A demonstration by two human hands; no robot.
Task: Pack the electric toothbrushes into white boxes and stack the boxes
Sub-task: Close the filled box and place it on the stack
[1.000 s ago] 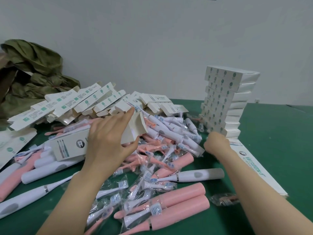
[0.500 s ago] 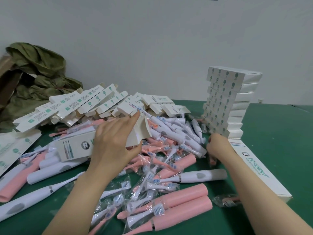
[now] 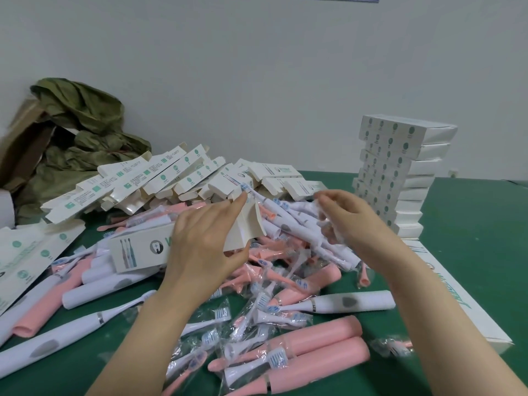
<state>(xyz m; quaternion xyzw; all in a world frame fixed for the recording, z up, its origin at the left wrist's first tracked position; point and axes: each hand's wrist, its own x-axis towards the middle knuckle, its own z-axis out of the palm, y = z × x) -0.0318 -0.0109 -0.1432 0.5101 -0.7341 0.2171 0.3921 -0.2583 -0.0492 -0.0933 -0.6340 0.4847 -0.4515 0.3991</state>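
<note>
My left hand (image 3: 205, 250) grips a white toothbrush box (image 3: 137, 251) above the pile, its end flaps (image 3: 250, 224) open toward the right. Just right of those flaps, my right hand (image 3: 354, 224) pinches a small clear-wrapped brush head (image 3: 327, 224). Pink toothbrush handles (image 3: 320, 350), white toothbrush handles (image 3: 357, 302) and several bagged brush heads (image 3: 257, 310) lie heaped on the green table (image 3: 480, 241). A tall stack of shut white boxes (image 3: 400, 172) stands at the back right.
Several empty open boxes (image 3: 154, 178) lean in a row behind the pile. A long white box (image 3: 460, 298) lies flat under my right forearm. Flat box blanks (image 3: 25, 261) lie at the left edge. Green cloth (image 3: 85, 132) and brown cardboard sit at the back left.
My right hand has lifted off the pile near the stack's foot and moved up and left toward the box's open end, now with a wrapped brush head. My left hand keeps hold of the box.
</note>
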